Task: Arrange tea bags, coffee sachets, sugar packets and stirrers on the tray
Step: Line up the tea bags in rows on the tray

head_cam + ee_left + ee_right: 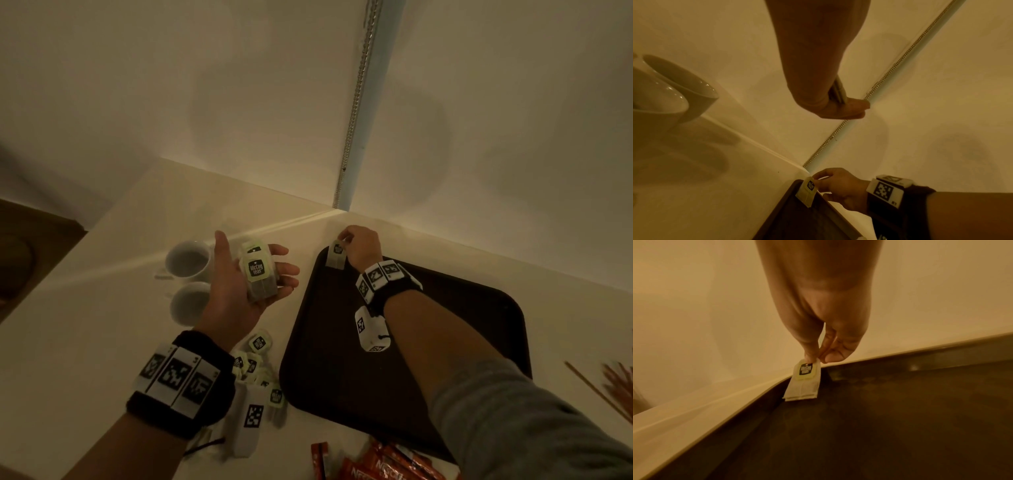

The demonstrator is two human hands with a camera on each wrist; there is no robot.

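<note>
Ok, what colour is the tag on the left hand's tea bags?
Pale green tag with a black logo square, clearest in the head view.

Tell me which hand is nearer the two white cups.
Left. The left hand, holding a stack of tea bags, hovers right beside the cups; the right hand is across at the far corner of the tray, pinching a single tea bag.

Dim, warm-tinted, soft wide-angle views
</note>
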